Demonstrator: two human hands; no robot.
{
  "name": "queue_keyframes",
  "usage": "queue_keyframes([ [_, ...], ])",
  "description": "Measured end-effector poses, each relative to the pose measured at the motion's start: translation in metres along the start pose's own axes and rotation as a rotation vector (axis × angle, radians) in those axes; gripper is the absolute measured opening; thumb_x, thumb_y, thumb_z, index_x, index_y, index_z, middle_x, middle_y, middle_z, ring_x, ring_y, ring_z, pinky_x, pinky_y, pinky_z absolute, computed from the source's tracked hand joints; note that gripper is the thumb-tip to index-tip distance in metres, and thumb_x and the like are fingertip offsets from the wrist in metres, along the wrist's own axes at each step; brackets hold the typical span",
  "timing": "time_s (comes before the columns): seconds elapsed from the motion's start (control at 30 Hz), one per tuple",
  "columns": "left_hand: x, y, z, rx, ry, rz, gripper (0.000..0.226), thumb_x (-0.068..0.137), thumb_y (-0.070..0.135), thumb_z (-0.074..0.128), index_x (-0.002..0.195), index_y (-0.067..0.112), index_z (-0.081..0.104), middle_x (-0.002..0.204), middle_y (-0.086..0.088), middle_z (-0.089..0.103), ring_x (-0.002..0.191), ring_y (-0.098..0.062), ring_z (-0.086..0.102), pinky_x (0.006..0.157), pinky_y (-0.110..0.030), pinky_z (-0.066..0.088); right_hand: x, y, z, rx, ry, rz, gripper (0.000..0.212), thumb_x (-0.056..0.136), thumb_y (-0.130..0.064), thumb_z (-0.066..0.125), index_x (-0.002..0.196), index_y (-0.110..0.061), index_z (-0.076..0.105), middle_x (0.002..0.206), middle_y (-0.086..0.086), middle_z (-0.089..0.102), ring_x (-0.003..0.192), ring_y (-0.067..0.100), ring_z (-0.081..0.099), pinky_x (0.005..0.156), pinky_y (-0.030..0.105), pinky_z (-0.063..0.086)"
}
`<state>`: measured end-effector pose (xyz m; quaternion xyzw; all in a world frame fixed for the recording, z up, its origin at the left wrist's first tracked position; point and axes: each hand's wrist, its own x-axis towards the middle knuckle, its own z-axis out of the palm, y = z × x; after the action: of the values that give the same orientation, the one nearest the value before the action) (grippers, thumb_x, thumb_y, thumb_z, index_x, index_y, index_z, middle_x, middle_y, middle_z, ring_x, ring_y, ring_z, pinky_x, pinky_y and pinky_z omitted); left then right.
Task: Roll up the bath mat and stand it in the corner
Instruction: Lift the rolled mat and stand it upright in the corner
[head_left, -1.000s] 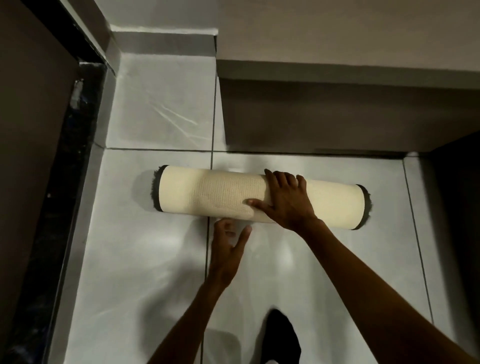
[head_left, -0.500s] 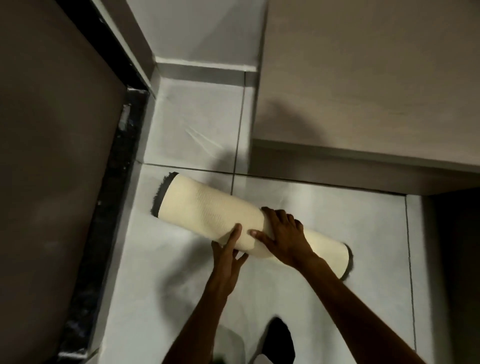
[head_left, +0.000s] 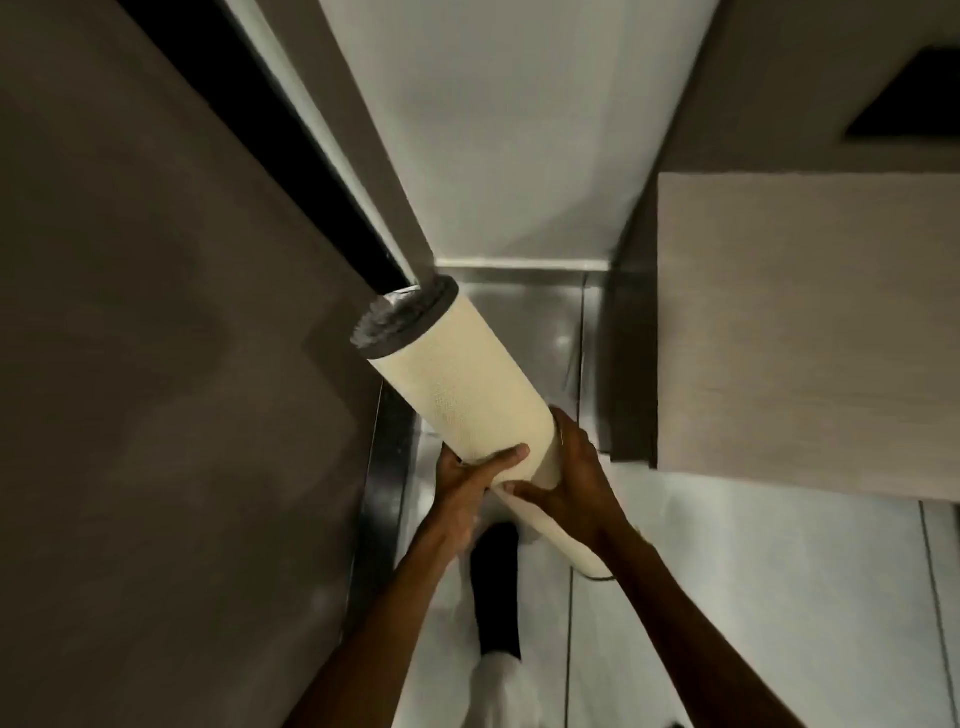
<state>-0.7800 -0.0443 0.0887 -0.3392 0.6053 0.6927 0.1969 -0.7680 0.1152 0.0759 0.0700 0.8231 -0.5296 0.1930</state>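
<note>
Both hands grip the rolled bath mat (head_left: 462, 400), tilted off the floor (head_left: 727, 597). Left hand (head_left: 467, 488) and right hand (head_left: 576, 483) have fingers wrapped around its lower half.

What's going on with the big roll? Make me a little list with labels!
thing held: rolled bath mat, cream outside, dark fuzzy end up top
tilt: leaning, top end toward the corner
left hand: grip closed on the roll's lower part, thumb across the front
right hand: grip closed around the other side
bottom end: low by the floor, contact unclear
standing in corner: not yet
</note>
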Motion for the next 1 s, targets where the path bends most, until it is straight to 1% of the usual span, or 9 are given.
queue_keyframes([
  [0.1, 0.035, 0.057, 0.008, 0.133, -0.079, 0.052, 0.112, 0.043, 0.036, 0.101, 0.142, 0.029, 0.049, 0.136, 0.001, 0.064, 0.126, -0.021, 0.060, 0.111, -0.055, 0.049, 0.041, -0.031, -0.008, 0.079, 0.091, -0.009, 0.106, 0.058, -0.078, 0.076, 0.145, -0.049, 0.024, 0.147, -0.016, 0.044, 0.126, -0.003, 0.044, 0.106, 0.026, 0.041],
  [0.17, 0.064, 0.090, 0.021, 0.236, -0.140, 0.113, 0.113, 0.043, 0.036, 0.099, 0.142, 0.031, 0.046, 0.135, 0.004, 0.064, 0.125, -0.016, 0.060, 0.110, -0.050, 0.050, 0.070, -0.042, -0.016, 0.103, 0.174, 0.038, 0.112, 0.058, -0.070, 0.080, 0.150, -0.038, 0.024, 0.150, -0.007, 0.046, 0.128, 0.006, 0.044, 0.105, 0.033, 0.044],
  [0.33, 0.142, 0.139, 0.064, 0.457, -0.263, 0.281, 0.108, 0.037, 0.030, 0.100, 0.135, 0.031, 0.053, 0.130, 0.010, 0.065, 0.127, -0.016, 0.060, 0.105, -0.036, 0.051, 0.134, -0.041, -0.027, 0.240, 0.318, 0.099, 0.108, 0.071, -0.044, 0.088, 0.152, -0.030, 0.018, 0.145, -0.005, 0.048, 0.128, 0.014, 0.050, 0.098, 0.029, 0.047],
  [0.43, 0.179, 0.155, 0.088, 0.619, -0.370, 0.372, 0.100, 0.034, 0.034, 0.100, 0.112, 0.067, 0.048, 0.112, 0.047, 0.061, 0.110, 0.022, 0.056, 0.088, -0.003, 0.049, 0.163, -0.027, -0.029, 0.347, 0.354, 0.135, 0.098, 0.080, -0.042, 0.081, 0.152, -0.020, 0.017, 0.145, 0.002, 0.051, 0.127, 0.021, 0.056, 0.086, 0.017, 0.053],
  [0.5, 0.204, 0.156, 0.102, 0.722, -0.431, 0.412, 0.100, 0.035, 0.032, 0.102, 0.111, 0.066, 0.045, 0.104, 0.053, 0.057, 0.099, 0.032, 0.052, 0.076, 0.005, 0.044, 0.178, -0.017, -0.030, 0.389, 0.363, 0.164, 0.095, 0.084, -0.047, 0.074, 0.155, -0.018, 0.018, 0.146, 0.003, 0.051, 0.128, 0.021, 0.056, 0.081, 0.008, 0.052],
  [0.63, 0.235, 0.150, 0.116, 0.791, -0.455, 0.405, 0.095, 0.044, 0.022, 0.103, 0.114, 0.054, 0.047, 0.112, 0.038, 0.050, 0.106, 0.007, 0.055, 0.079, -0.002, 0.046, 0.195, -0.002, -0.029, 0.480, 0.371, 0.192, 0.083, 0.089, -0.038, 0.068, 0.157, -0.014, 0.026, 0.151, 0.009, 0.049, 0.138, 0.024, 0.051, 0.112, 0.037, 0.048],
  [0.73, 0.238, 0.142, 0.112, 0.740, -0.388, 0.430, 0.112, 0.049, 0.026, 0.102, 0.143, 0.034, 0.043, 0.135, 0.017, 0.053, 0.125, -0.008, 0.048, 0.099, -0.028, 0.047, 0.205, -0.002, -0.034, 0.445, 0.351, 0.241, 0.084, 0.088, -0.044, 0.068, 0.156, -0.014, 0.028, 0.150, 0.011, 0.049, 0.137, 0.026, 0.050, 0.113, 0.042, 0.046],
  [0.87, 0.215, 0.135, 0.100, 0.778, -0.330, 0.435, 0.109, 0.067, 0.040, 0.091, 0.154, 0.032, 0.026, 0.154, 0.008, 0.042, 0.133, -0.008, 0.039, 0.099, -0.021, 0.040, 0.202, -0.017, -0.045, 0.372, 0.284, 0.304, 0.090, 0.092, -0.040, 0.069, 0.160, -0.014, 0.017, 0.155, 0.013, 0.045, 0.142, 0.031, 0.046, 0.116, 0.050, 0.042],
  [1.0, 0.165, 0.144, 0.087, 0.972, -0.235, 0.541, 0.089, 0.089, 0.038, 0.074, 0.160, 0.027, 0.021, 0.165, -0.004, 0.034, 0.148, -0.019, 0.034, 0.115, -0.039, 0.033, 0.164, -0.049, -0.068, 0.233, 0.187, 0.399, 0.086, 0.099, -0.034, 0.062, 0.162, -0.011, 0.008, 0.160, 0.017, 0.040, 0.146, 0.037, 0.042, 0.119, 0.053, 0.038],
])
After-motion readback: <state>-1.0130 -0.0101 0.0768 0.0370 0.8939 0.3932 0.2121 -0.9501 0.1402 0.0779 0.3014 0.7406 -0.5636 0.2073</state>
